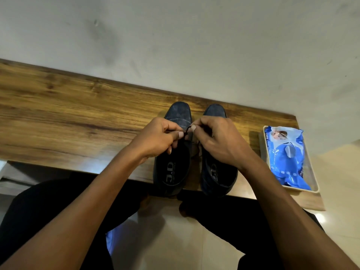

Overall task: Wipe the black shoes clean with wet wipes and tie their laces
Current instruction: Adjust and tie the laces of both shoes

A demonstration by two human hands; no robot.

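Note:
Two dark shoes stand side by side on a wooden shelf [78, 114], toes towards the wall. Over the left shoe [173, 172], my left hand [155, 139] and my right hand [216, 141] meet, each pinching a thin dark lace [188, 129] between thumb and fingers. The lace shows only as a short loop between my fingertips. My right hand covers the front part of the right shoe [218, 176]. A blue pack of wet wipes [286, 156] lies to the right of the shoes.
The wipes pack sits in a shallow white tray [316, 189] near the shelf's right end. A pale wall rises behind the shelf. My dark-clothed legs and a light tiled floor [175, 240] are below the shelf's front edge.

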